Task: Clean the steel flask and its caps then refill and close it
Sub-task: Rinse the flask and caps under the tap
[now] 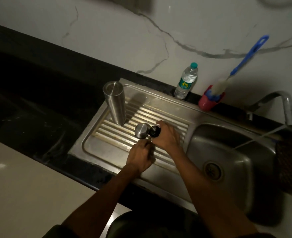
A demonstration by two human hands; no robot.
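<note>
The steel flask (115, 103) stands upside down at the far left of the ribbed drainboard (167, 117). A steel outer cap (141, 130) sits mouth down on the ribs in front of it. Right beside that cap is the black inner cap (154, 131), and my right hand (167, 136) grips it from the right. My left hand (140, 157) hovers just below the two caps with its fingers loosely curled, and nothing shows in its grip.
The sink basin (227, 152) lies to the right with a drain (212, 170), under a steel tap (286, 107). A clear plastic water bottle (186, 80) and a red cup (209, 102) holding a blue-handled bottle brush (241, 64) stand at the back. Black counter (30, 100) extends left.
</note>
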